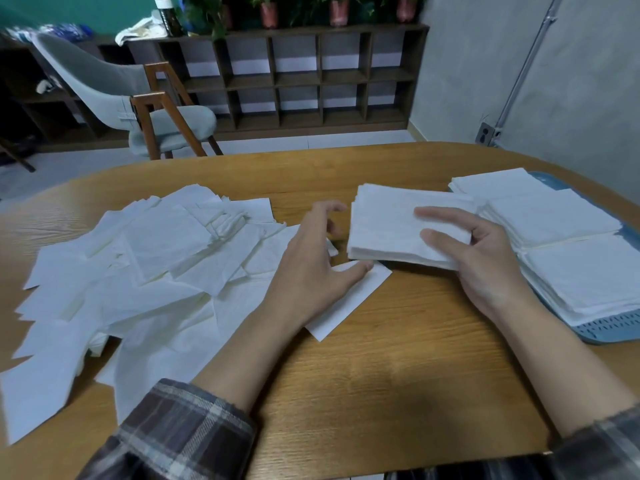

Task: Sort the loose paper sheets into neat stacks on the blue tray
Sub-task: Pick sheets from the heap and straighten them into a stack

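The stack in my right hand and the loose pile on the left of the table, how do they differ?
The stack is squared up, edges aligned; the loose pile is scattered, sheets overlapping at all angles. The stack is gripped by the right hand; the loose pile lies spread on the table. The stack is compact, beside the blue tray; the loose pile sprawls far wider. Both are white paper, neither on the tray.
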A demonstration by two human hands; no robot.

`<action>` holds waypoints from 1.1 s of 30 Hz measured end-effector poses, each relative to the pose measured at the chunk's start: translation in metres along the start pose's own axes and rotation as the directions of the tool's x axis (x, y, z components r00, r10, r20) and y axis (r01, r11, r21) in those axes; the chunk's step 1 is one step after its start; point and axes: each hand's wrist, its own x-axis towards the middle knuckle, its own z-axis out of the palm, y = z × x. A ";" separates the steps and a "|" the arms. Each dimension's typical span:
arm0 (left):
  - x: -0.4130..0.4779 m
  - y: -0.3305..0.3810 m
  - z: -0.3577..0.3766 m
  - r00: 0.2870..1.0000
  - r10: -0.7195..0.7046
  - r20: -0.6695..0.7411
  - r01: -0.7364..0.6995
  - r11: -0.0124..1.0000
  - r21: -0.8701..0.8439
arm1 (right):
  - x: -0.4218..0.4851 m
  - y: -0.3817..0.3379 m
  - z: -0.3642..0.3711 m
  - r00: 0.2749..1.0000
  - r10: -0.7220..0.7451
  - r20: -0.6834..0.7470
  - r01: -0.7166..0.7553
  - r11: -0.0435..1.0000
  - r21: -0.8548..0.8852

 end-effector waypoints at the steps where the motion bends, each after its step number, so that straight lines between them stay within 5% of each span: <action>1: 0.000 -0.002 0.000 0.999 -0.007 0.048 0.005 0.999 0.043 | 0.000 0.000 -0.001 0.999 -0.001 -0.032 0.001 1.000 -0.010; 5: -0.001 -0.004 0.003 0.978 0.027 0.208 -0.078 0.968 0.237 | -0.001 -0.004 0.001 0.998 -0.007 -0.059 0.004 0.998 -0.060; 10: -0.004 -0.002 0.006 0.964 0.126 0.232 -0.179 0.959 0.221 | -0.001 -0.004 0.001 0.997 -0.015 -0.070 0.006 0.991 -0.134; 16: -0.004 0.010 -0.001 0.983 0.049 0.179 -0.012 0.979 -0.206 | -0.003 -0.007 0.002 0.991 -0.076 0.108 0.092 0.985 -0.146; 24: -0.001 0.014 -0.009 0.977 -0.079 0.196 0.158 0.890 -0.428 | -0.008 -0.008 0.003 0.921 -0.072 0.382 0.095 0.995 -0.041; 33: -0.003 0.019 -0.008 0.986 -0.120 0.112 0.157 0.888 -0.433 | -0.002 0.003 0.006 0.995 0.083 0.053 -0.080 0.995 -0.059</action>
